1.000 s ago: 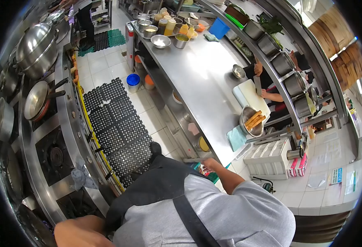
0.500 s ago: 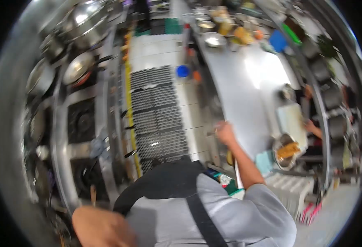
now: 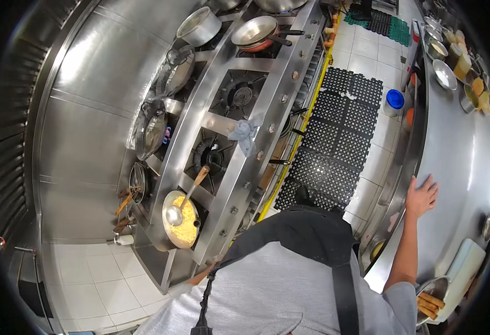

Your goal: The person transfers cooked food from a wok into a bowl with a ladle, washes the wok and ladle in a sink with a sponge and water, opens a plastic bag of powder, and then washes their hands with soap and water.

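My right hand (image 3: 421,197) lies on the edge of the steel counter (image 3: 451,151), fingers apart, holding nothing. On the other side, a small part of my left hand or forearm (image 3: 203,273) shows beside the front edge of the stove (image 3: 222,223); its fingers are hidden. Close to it on the stove sits a pan (image 3: 167,223) with crumbly yellow food (image 3: 184,233) in it. A ladle (image 3: 173,215) rests in this pan, its wooden handle leaning over the rim toward the back burners.
Several pots and pans, including a silver pot (image 3: 199,28) and a lidded pan (image 3: 254,32), stand along the stove. A grey cloth (image 3: 244,133) lies by a burner. Black rubber mats (image 3: 339,123) and a blue-lidded tub (image 3: 394,100) are on the floor. A bowl (image 3: 435,287) holds brown sticks.
The view has swung left toward the stove, bringing the pan of yellow food into sight. My right hand has gone from a curled shape at the counter edge to lying spread on it.
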Available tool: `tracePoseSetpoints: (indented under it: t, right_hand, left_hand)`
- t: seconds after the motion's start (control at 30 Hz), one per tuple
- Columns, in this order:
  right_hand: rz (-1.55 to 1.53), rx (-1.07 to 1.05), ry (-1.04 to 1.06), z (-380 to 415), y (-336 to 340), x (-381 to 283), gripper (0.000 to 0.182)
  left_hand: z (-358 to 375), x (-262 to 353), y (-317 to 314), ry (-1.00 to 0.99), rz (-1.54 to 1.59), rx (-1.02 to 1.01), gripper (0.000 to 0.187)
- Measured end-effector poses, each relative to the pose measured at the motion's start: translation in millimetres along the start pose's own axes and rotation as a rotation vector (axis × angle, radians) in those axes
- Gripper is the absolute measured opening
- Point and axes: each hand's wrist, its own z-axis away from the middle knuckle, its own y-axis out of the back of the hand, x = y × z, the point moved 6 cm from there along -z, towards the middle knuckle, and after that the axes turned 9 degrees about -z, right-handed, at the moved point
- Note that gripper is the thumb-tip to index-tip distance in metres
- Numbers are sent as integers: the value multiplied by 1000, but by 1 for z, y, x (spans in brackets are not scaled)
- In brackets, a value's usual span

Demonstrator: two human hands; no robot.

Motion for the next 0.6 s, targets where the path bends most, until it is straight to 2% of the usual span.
tracePoseSetpoints:
  t: [0.13, 0.17, 0.2, 0.23, 0.3, 0.4, 0.53, 0.6]
  right_hand:
    - [4, -56, -14, 2, 3, -2, 77]
    - [-53, -60, 44, 1, -6, 2, 81]
    - [-140, 22, 2, 3, -26, 9, 83]
    - [-140, -17, -38, 2, -27, 10, 81]
    - [-260, 119, 9, 6, -30, 16, 85]
    - [-307, -87, -56, 0, -3, 17, 81]
    - [-419, -69, -61, 4, 15, 19, 79]
    - [-437, -79, -73, 3, 16, 27, 79]
  left_hand:
    - [11, -24, 2, 36, 118, -4, 40]
    - [4, -17, 10, 4, 138, 11, 40]
    - [-5, -2, 18, -36, 161, 21, 39]
    - [-17, 20, 27, -89, 186, 18, 39]
    - [-43, 72, 39, -172, 261, -12, 38]
    - [-67, 129, 47, -205, 351, -62, 37]
    - [-110, 133, 71, -192, 537, -87, 35]
    - [-147, 125, 83, -190, 746, -177, 34]
